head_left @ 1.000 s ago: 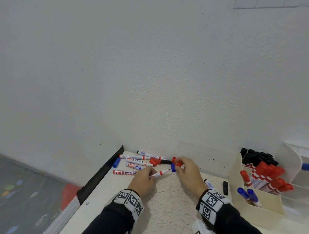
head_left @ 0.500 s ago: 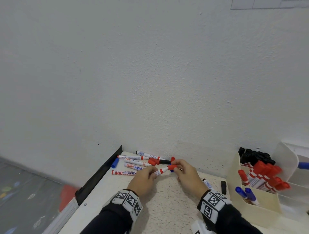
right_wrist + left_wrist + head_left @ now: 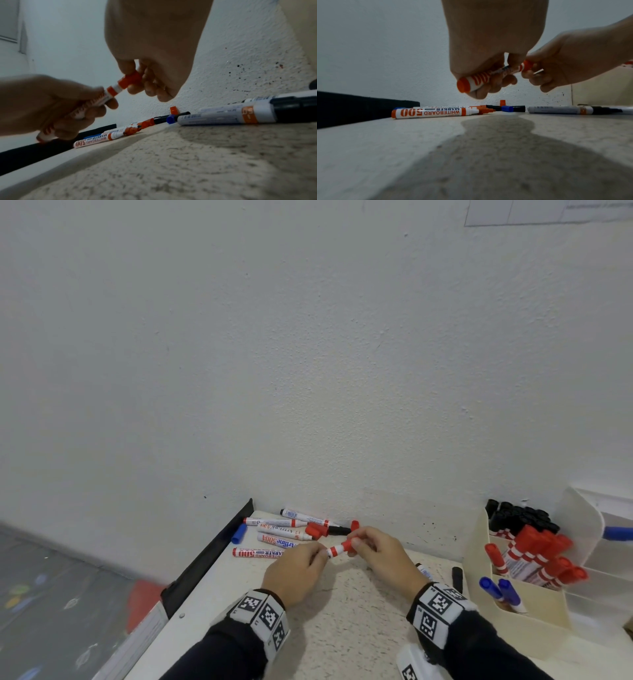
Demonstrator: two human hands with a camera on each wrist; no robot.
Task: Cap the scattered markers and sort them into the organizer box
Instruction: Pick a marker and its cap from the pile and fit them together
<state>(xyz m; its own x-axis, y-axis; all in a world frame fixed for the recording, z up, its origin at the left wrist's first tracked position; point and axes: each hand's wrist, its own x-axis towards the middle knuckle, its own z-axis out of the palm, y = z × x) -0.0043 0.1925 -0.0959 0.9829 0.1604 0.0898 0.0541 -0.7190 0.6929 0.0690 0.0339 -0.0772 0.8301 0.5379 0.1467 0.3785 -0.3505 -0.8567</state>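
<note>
Just above the table, both hands hold one red whiteboard marker (image 3: 334, 550). My left hand (image 3: 320, 554) grips its white barrel (image 3: 481, 78), with the red end plug pointing toward the wrist. My right hand (image 3: 359, 544) pinches the red cap (image 3: 132, 79), which sits over the marker's tip. Several loose markers (image 3: 284, 530) lie by the wall behind the hands, some uncapped. The cream organizer box (image 3: 479, 546) stands at the right with black, red and blue markers upright in separate compartments.
A blue cap (image 3: 239, 533) lies at the table's left edge and a red cap (image 3: 354, 524) stands by the wall. A black cap (image 3: 456, 575) and a marker (image 3: 424, 570) lie between my right hand and the box. Another blue cap (image 3: 506, 108) lies beneath the hands.
One second ago the red cap in my right hand was apart from the marker's bare tip. The hands have come together and the cap now covers the tip.
</note>
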